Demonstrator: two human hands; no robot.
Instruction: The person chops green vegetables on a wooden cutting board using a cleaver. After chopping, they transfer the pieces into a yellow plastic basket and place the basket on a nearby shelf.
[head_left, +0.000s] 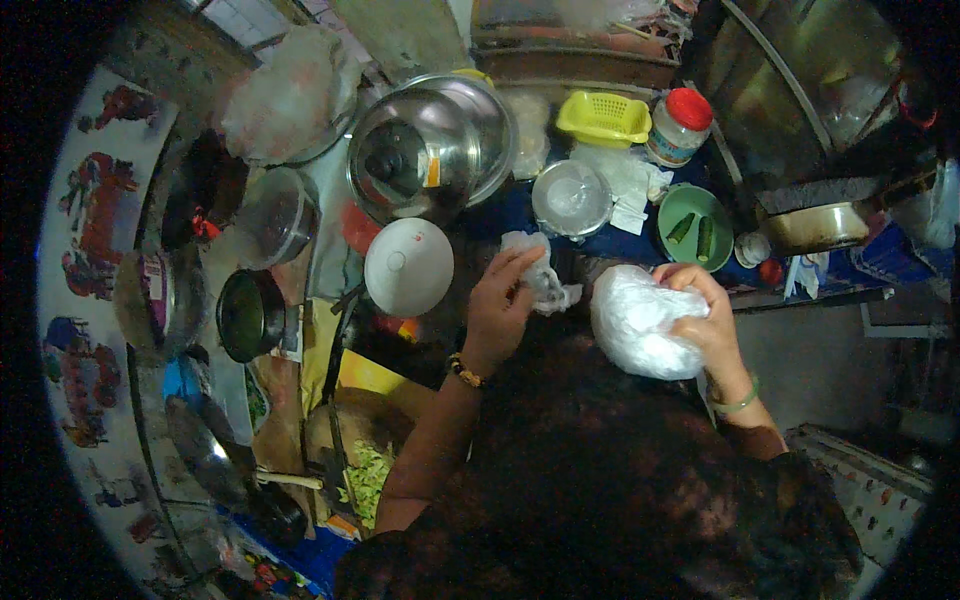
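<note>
My right hand grips a bulky white plastic bag, bunched up close to my body. Between the fingers of my left hand is a smaller piece of crumpled clear plastic. Just beyond the hands stands a round metal bowl with plastic film over it. To its right, a green bowl holds two cut lengths of green vegetable, perhaps cucumber. Left of my left hand is a white dome-shaped item, likely an upturned bowl.
Large stainless steel basins stand at the back left. Behind the metal bowl are a yellow plastic basket and a red-lidded jar. A pot sits at right. Leafy greens lie low at left, near a dark pan.
</note>
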